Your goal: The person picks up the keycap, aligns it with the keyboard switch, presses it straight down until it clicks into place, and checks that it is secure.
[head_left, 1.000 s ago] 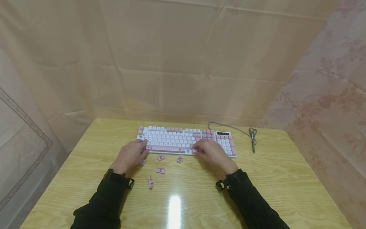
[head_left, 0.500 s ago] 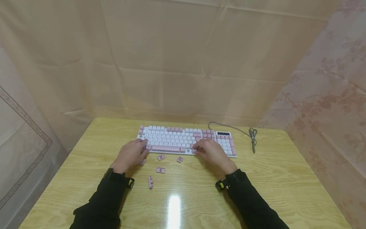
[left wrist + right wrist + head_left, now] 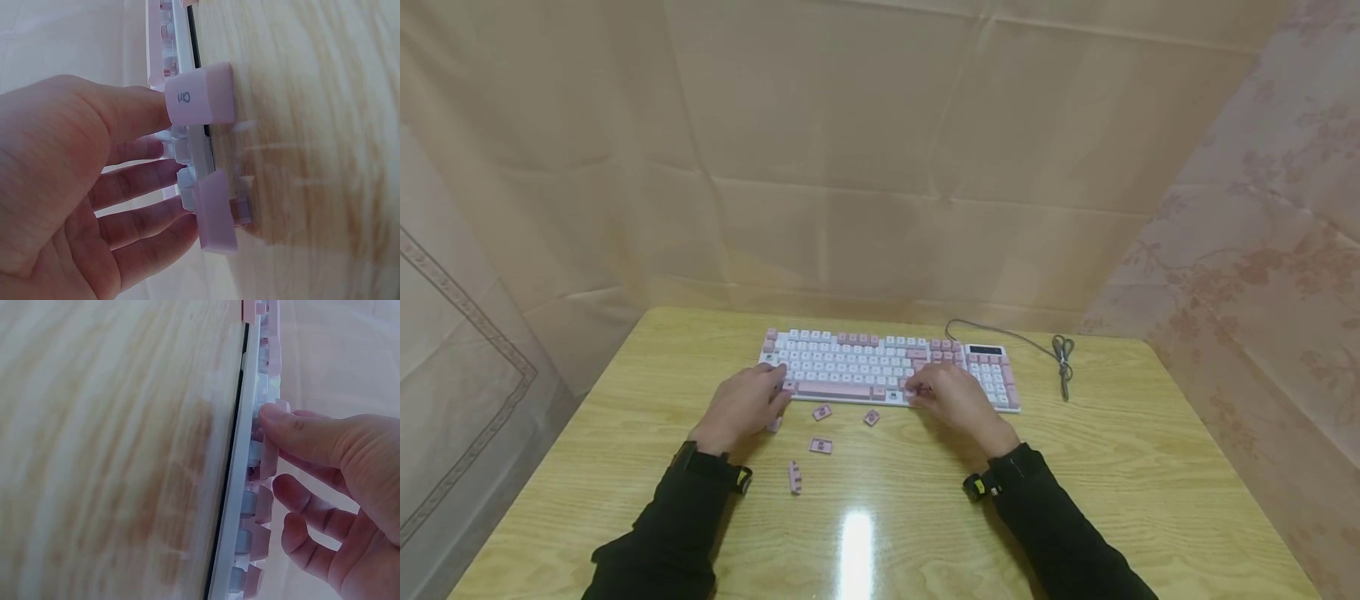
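Head view shows a long pink-and-white plastic keyboard [image 3: 850, 368] lying flat on a yellow wood-grain table [image 3: 1112, 483], with two bare hands at it. Such a keyboard should be stiff and rather light, so I suppose it can slide easily; its outer edges look the best place to steady it. One single keycap should weigh almost nothing. It looks hard and smooth, therefore probably slippery, and its thin walls might crack if forced crookedly; I would take it low, by two opposite side walls.

The right hand [image 3: 957, 402] has its thumb and forefinger nearly closed, and they appear to pinch a wide pink plastic keycap [image 3: 269, 459] at the keyboard's front edge. From the thumb tip, this keycap extends toward six o'clock in the right wrist view; from the hand's middle, it is at nine o'clock in the head view.

The left hand [image 3: 741, 406] is at the keyboard's left end, fingers fairly straight and thumb apart; I cannot see it holding anything. In the left wrist view, a pink plastic keycap with dark lettering [image 3: 195, 97] is near three o'clock from the thumb; whether they touch, I cannot tell. A long notched pink plastic piece [image 3: 795, 477] lies loose toward five o'clock from this hand, in the head view.
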Available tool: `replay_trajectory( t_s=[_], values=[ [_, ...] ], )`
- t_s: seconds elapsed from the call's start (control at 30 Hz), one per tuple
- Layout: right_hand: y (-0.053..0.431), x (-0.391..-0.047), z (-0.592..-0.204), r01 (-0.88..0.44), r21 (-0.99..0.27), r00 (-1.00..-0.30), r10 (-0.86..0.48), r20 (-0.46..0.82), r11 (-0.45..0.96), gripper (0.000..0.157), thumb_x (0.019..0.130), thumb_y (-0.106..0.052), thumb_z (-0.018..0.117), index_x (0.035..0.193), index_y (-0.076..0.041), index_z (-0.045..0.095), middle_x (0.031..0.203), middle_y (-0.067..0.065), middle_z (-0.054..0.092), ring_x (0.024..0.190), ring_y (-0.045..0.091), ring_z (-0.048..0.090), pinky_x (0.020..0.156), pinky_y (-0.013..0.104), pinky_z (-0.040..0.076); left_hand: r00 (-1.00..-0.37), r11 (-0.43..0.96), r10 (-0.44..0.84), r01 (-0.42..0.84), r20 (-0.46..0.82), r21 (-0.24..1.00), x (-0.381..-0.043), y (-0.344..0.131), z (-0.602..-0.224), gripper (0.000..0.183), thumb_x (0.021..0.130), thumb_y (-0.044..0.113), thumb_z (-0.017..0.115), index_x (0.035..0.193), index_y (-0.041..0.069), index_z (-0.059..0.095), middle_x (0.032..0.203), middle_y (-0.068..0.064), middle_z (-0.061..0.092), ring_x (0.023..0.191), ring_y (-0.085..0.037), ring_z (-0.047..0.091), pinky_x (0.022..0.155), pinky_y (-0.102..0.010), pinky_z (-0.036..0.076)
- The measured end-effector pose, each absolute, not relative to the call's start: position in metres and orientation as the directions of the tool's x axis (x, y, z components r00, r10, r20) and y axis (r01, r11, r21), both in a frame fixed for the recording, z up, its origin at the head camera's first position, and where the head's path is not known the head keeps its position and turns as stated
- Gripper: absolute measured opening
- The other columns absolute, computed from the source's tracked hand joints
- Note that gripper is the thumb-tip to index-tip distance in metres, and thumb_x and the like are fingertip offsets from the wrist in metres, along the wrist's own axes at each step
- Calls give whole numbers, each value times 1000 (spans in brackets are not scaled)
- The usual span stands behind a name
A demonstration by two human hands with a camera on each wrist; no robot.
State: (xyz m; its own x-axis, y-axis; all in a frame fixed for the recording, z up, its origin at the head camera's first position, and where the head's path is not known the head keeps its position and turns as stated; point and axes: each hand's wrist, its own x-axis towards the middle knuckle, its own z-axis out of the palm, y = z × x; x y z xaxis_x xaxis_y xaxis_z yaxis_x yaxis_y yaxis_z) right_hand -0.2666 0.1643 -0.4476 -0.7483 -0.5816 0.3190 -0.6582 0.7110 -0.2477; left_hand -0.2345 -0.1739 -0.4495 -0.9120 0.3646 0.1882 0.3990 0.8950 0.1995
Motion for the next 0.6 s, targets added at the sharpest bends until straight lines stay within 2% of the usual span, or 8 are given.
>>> replay_trajectory(
  t_s=[0.3,0.47,0.6],
  values=[
    [161,-261,-444,-621,-237,-777,-548,309,747,17,74,-13,78,91,-16,76,88,-3,71,79,12,63,72,29,50,-911,893,365,401,190,203,-235,-173,-450,25,91,27,62,104,6,62,72,1,47,61,-16,43,53,-31,36],
    [157,-258,-443,-624,-198,-768,-545,336,756,14,74,-9,77,87,-15,76,84,-2,70,78,15,63,74,31,50,-914,896,359,395,190,204,-235,-172,-449,24,90,27,63,103,6,62,72,0,47,61,-16,43,53,-32,37],
    [156,-258,-444,-621,-201,-770,-544,333,757,13,75,-8,76,86,-15,76,82,-3,70,76,14,63,73,29,50,-916,898,356,390,185,203,-235,-172,-450,28,90,27,63,107,5,62,72,1,47,61,-16,43,54,-31,37]
  ],
)
